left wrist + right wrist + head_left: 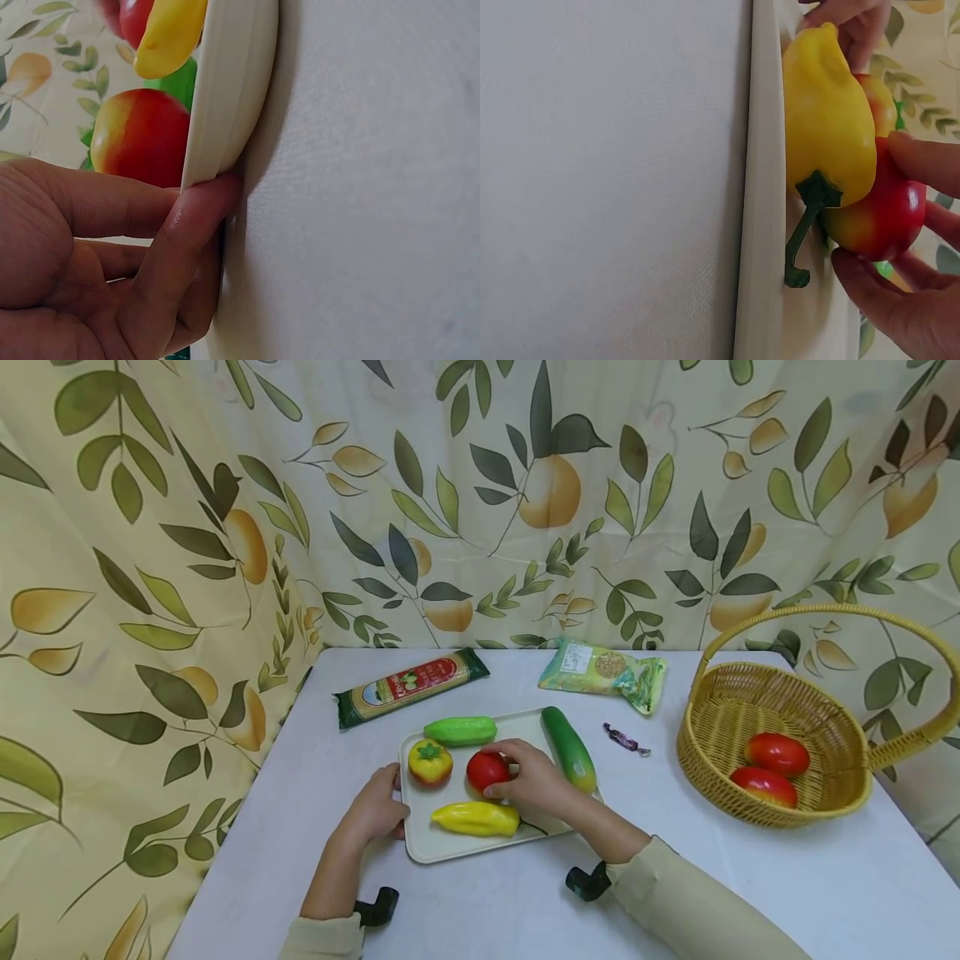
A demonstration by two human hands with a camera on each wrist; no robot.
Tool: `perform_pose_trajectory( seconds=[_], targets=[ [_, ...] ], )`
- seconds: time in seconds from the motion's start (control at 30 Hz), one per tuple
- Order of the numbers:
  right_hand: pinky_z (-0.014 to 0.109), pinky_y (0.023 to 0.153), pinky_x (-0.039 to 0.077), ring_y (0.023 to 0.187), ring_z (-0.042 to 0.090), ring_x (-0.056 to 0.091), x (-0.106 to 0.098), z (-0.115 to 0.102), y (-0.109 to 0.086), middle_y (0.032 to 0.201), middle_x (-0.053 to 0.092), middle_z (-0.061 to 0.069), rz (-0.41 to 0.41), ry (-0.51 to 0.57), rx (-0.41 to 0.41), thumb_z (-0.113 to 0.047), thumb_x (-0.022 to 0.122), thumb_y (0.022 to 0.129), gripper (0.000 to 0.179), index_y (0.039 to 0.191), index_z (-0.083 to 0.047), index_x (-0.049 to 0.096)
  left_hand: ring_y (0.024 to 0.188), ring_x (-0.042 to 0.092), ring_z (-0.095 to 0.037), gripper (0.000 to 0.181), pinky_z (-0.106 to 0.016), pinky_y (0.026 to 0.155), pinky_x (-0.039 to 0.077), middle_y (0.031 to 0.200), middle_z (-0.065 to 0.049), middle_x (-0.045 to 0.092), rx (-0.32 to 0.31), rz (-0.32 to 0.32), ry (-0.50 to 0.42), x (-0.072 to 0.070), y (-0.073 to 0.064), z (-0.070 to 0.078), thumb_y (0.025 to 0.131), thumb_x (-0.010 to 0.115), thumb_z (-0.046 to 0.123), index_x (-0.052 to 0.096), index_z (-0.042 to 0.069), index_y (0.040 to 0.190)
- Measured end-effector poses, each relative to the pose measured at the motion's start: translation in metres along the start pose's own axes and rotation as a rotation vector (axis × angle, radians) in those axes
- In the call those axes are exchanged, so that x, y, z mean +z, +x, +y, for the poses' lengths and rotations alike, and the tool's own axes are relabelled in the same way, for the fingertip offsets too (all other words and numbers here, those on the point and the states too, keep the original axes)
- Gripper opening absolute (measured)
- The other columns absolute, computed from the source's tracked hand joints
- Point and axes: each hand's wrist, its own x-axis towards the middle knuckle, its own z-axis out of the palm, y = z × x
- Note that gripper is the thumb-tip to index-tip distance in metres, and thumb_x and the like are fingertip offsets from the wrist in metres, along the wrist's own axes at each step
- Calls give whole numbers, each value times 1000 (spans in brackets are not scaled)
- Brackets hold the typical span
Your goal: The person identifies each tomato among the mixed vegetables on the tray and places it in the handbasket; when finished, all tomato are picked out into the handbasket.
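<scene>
My right hand point(531, 777) holds a round red fruit point(486, 772) over the middle of a cream tray point(442, 855). In the right wrist view, fingers and thumb surround this fruit, which has a yellowish patch. My left hand point(375, 810) pinches the tray's left rim, the fingertips reaching under it in the left wrist view. On the tray, a yellow pepper point(474, 819) with a dark green stem lies in front. A red-and-yellow fruit point(430, 763) with green leaves sits at left, a light green zucchini-like vegetable point(461, 730) at the back, and a cucumber point(567, 748) along the right side.
A wicker basket point(697, 777) with a tall handle stands at right, with two red oval fruits point(777, 754) inside. Behind the tray lie a green-and-red noodle packet point(412, 685) and a green-yellow packet point(600, 672). A purple wrapped candy point(626, 739) lies right of the tray.
</scene>
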Motion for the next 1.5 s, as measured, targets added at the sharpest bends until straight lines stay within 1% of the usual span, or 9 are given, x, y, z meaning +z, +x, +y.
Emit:
perform_pose_trajectory(
  seconds=[0.13,0.27,0.4,0.53,0.67,0.93,1.07,1.2,1.5],
  targets=[
    [45,93,52,120,31,55,-3,0,1,136,56,2,20,17,2,-16,84,81,57,133,-24,63,107,50,-32,74,-45,94,43,113,-13,52,-2,5,-4,0,1,0,77,66,-4,40,-10,145],
    [47,93,52,122,35,55,-7,0,2,138,56,5,40,62,-7,-17,84,81,58,134,-21,63,107,50,-32,74,-45,95,43,114,-13,52,-8,8,-2,0,3,0,78,67,-3,39,-9,146],
    [46,93,52,124,36,54,-11,0,3,140,54,6,36,116,-2,-17,84,82,59,136,-20,61,108,49,-32,75,-46,97,42,116,-13,52,-18,6,-1,-1,4,0,78,67,-2,38,-9,147],
    [46,93,52,126,37,54,-16,-1,4,141,54,6,35,184,5,-16,83,83,59,138,-19,60,108,49,-32,75,-45,96,43,116,-13,52,-27,7,-4,-2,4,1,78,68,-2,38,-8,147],
    [47,94,51,127,38,53,-20,-4,4,143,53,6,44,265,5,-15,81,84,59,139,-18,59,108,49,-31,74,-44,95,43,116,-13,52,-22,6,-7,-2,3,1,79,67,-2,39,-8,147],
    [43,93,52,126,37,54,-24,-7,2,144,51,7,42,426,-24,-17,80,85,60,141,-16,57,106,49,-31,72,-44,91,43,114,-13,51,-13,-1,-5,-2,3,-1,78,67,-3,40,-9,144],
    [42,93,52,126,35,53,-27,-11,1,146,50,6,36,484,-5,-17,79,86,60,142,-17,55,107,49,-32,71,-45,93,43,115,-13,52,-20,-3,0,-1,2,0,78,67,-3,41,-9,144],
    [42,94,52,127,36,53,-29,-16,-4,148,47,7,41,517,20,-16,79,86,64,144,-15,52,109,49,-33,73,-46,97,43,116,-14,52,-20,-3,-2,0,2,0,78,67,-3,39,-9,146],
    [41,93,52,130,36,49,-33,-23,-10,149,45,9,42,584,46,-17,79,86,66,146,-17,51,108,49,-32,73,-46,96,43,115,-13,52,-15,-6,-3,1,2,0,78,67,-4,40,-9,145]
  ],
)
